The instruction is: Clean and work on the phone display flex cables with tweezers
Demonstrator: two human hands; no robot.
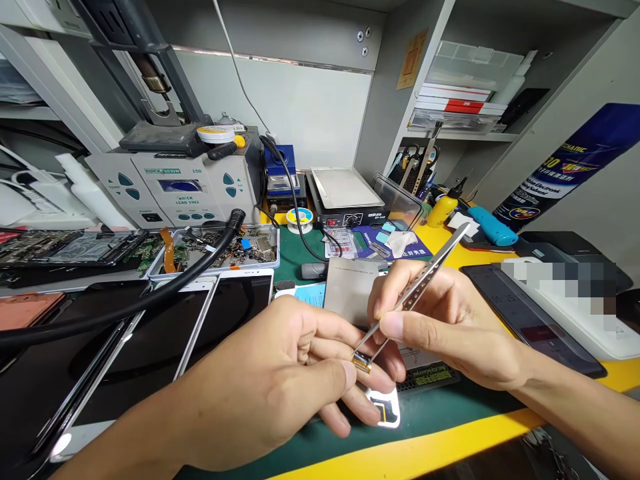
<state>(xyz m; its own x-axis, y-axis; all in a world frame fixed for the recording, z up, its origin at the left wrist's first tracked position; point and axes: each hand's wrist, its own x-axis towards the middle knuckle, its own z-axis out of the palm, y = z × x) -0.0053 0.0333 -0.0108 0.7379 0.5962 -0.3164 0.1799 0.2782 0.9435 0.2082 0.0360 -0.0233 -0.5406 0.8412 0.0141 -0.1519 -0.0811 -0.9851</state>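
My left hand (300,373) is closed, pinching a small dark part with gold edges (362,362) between thumb and fingers; it looks like a flex-cable connector. Between the thumb and fingers of my right hand (440,320) is a pair of metal tweezers (425,275), slanting down to the left. Their two tips are apart, one on either side of the small part; whether they touch it I cannot tell. Below the left fingers lies a white card with a black and gold piece (387,408) on the green mat (450,427). Behind the hands a grey metal plate (345,287) is partly hidden.
Several phones or tablets (235,307) lie at left, crossed by a thick black hose (200,275). Behind them are a tray of circuit boards (273,257) and a hot-air station (185,187). A dark phone (530,313) and a blue spray can (565,173) are at right.
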